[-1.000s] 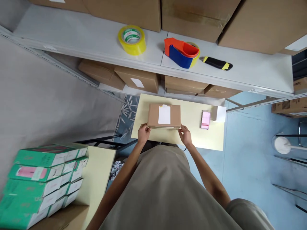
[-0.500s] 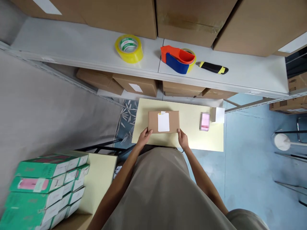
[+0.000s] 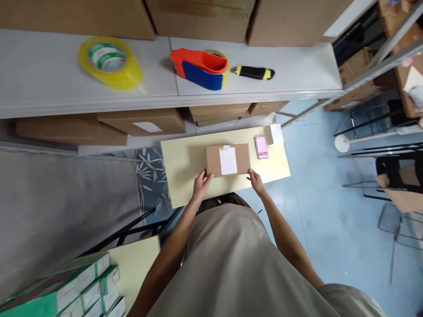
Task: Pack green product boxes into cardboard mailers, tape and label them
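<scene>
Your left hand [image 3: 201, 186] and right hand [image 3: 256, 181] pinch the near corners of the cardboard box [image 3: 212, 162], neither nearer. It lies just beyond your fingers, long axis running left to right, over the table's [image 3: 180, 182] middle; contact beneath can't be told. A pink item [image 3: 261, 148] and white box [image 3: 276, 134] sit toward the far right corner.
</scene>
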`<action>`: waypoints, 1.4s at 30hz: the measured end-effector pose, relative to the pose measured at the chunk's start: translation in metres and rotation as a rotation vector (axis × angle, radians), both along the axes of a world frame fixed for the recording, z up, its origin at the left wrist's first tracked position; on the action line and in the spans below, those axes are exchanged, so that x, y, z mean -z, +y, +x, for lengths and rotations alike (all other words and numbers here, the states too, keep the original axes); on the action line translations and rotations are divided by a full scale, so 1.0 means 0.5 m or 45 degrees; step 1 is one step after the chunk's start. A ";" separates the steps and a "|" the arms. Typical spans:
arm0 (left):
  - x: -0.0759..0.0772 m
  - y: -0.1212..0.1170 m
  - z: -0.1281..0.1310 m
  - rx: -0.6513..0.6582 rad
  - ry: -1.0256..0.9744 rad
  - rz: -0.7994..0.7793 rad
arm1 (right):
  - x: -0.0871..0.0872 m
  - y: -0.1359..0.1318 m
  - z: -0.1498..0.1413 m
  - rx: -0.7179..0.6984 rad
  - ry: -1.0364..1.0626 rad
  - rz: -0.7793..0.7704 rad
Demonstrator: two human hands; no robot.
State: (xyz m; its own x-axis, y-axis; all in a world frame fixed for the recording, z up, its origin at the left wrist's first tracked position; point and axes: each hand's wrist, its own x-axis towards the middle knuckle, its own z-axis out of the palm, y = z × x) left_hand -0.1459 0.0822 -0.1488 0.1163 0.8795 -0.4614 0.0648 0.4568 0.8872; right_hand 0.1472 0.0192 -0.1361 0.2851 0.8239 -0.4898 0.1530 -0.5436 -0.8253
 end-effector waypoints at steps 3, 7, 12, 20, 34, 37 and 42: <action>0.009 -0.008 0.039 -0.022 0.101 -0.039 | 0.005 0.003 0.026 -0.009 -0.052 -0.083; 0.002 -0.026 0.061 -0.167 0.239 -0.085 | 0.004 0.006 0.069 -0.154 -0.182 -0.049; -0.043 -0.010 0.079 -0.466 0.482 0.297 | -0.008 0.043 0.212 -0.206 -0.542 0.142; -0.109 0.055 0.300 -0.435 0.419 0.462 | 0.016 0.225 0.479 -0.557 -0.993 0.245; -0.155 0.041 0.532 -0.168 0.533 0.286 | 0.050 0.349 0.600 -1.146 -0.928 0.205; -0.163 0.049 0.558 -0.139 0.521 0.237 | 0.040 0.355 0.604 -1.073 -0.873 0.198; -0.159 0.074 0.609 0.067 0.474 0.244 | 0.005 0.370 0.607 -0.937 -0.899 0.107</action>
